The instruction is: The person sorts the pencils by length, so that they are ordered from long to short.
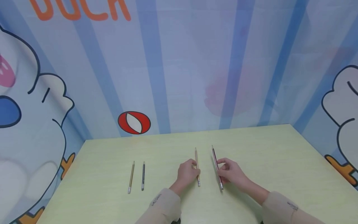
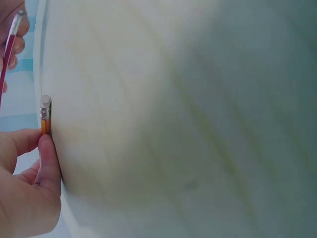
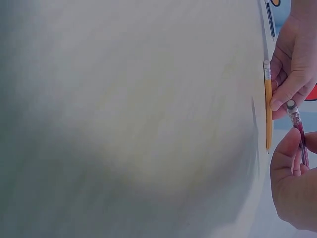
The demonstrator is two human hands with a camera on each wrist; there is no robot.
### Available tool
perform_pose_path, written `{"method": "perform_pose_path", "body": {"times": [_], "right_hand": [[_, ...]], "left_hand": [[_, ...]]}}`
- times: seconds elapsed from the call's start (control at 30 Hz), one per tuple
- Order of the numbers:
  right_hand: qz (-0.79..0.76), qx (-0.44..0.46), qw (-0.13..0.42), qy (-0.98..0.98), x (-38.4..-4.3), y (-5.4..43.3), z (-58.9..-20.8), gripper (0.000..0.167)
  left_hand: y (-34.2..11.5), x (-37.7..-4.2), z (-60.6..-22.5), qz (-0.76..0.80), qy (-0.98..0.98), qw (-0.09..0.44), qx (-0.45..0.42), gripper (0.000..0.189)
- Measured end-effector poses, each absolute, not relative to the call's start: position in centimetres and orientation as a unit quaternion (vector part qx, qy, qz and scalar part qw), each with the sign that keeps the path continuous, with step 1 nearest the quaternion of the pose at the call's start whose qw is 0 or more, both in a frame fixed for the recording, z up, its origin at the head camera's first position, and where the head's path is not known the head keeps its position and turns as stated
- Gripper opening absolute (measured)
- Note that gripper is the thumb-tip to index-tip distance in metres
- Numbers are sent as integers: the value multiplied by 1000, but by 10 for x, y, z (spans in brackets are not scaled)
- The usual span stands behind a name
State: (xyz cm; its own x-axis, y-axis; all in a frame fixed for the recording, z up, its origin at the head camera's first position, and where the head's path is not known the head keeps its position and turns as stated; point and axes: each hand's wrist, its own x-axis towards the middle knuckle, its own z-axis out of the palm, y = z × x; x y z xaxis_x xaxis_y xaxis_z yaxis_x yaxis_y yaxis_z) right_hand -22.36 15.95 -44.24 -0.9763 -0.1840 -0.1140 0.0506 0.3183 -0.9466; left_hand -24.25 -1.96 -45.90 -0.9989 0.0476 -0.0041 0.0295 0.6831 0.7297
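Observation:
My left hand pinches a yellow-orange pencil between thumb and fingers, close to the tabletop, its tip pointing away from me. To its right, my right hand grips a dark red pencil with thumb and fingers, tip also pointing away and slightly left. In the right wrist view the red pencil shows a white eraser and silver ferrule beside the orange pencil. The left wrist view shows the orange pencil's eraser end standing out above the left thumb and finger.
On the left of the pale yellow table lie a gold-coloured pencil and a black pencil, side by side with tips pointing away. A blue striped cloth backdrop with cartoon figures rises behind and beside the table.

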Motion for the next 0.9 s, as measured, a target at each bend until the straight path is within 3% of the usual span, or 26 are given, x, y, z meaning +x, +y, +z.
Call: {"method": "perform_pose_path", "body": {"times": [0.6, 0.9], "right_hand": [[-525, -46, 61, 848, -257, 128, -444, 40], [-479, -28, 73, 874, -265, 117, -451, 31]], "left_hand": [[-24, -249, -464, 396, 918, -8, 37, 17], [-22, -242, -454, 384, 923, 4, 20, 18]]}}
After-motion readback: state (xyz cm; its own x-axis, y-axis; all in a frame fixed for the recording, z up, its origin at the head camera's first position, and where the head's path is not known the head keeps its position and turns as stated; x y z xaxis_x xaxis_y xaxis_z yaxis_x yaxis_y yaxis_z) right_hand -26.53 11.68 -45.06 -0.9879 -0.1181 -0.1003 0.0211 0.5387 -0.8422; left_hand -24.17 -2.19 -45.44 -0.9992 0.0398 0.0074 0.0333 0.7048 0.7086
